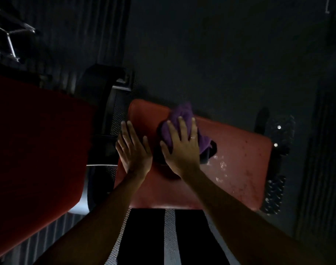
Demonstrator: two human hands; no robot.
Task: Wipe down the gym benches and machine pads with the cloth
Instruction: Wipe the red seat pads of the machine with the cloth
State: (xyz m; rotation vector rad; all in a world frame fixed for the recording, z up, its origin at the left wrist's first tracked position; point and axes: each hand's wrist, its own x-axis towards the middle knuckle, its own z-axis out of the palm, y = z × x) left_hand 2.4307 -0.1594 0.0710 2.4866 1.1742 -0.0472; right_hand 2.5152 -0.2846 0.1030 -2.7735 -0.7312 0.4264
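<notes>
Two hands are on the red seat pad (239, 169) at centre frame, and I read this as mid-wipe. My right hand (182, 150) lies flat with fingers spread over the purple cloth (184, 119), pressing it onto the far part of the pad rather than pinching it; the cloth is bunched, so the open palm serves to hold it down and spread pressure. My left hand (133, 148) rests open and empty on the pad's left edge, just beside the right hand, apparently bracing the pad or my own lean. Wet droplets (221, 165) glisten on the pad just right of the cloth, which suggests that area is unwiped. A second red pad (33, 140) stands at the left, apart from both hands and dim; its condition cannot be judged. No containers are visible; no spray bottle or bucket shows.
</notes>
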